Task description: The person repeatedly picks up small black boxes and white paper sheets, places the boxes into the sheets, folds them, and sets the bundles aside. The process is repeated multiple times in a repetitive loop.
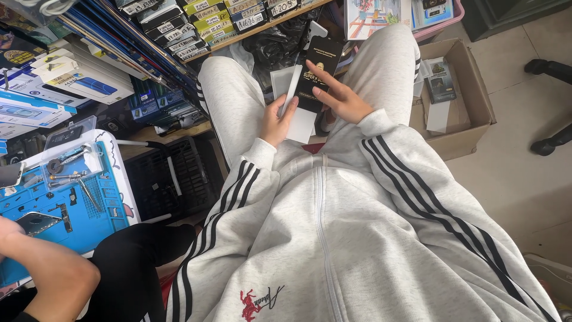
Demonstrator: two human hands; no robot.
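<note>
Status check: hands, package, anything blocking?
Left hand grips white sleeve. Right hand on black flat package. Nothing blocking; cardboard box off to the side.

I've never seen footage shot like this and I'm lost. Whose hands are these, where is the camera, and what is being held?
The one picture comes from a camera worn on a seated person's head, looking down over their grey striped tracksuit. Their left hand grips flat white packets; their right hand holds a slim black cardboard packet against them. At lower left, another person's arm rests by a blue repair mat with small metal tools. An open brown cardboard box sits on the floor to the right, and shelves of boxed stock stand ahead.
</note>
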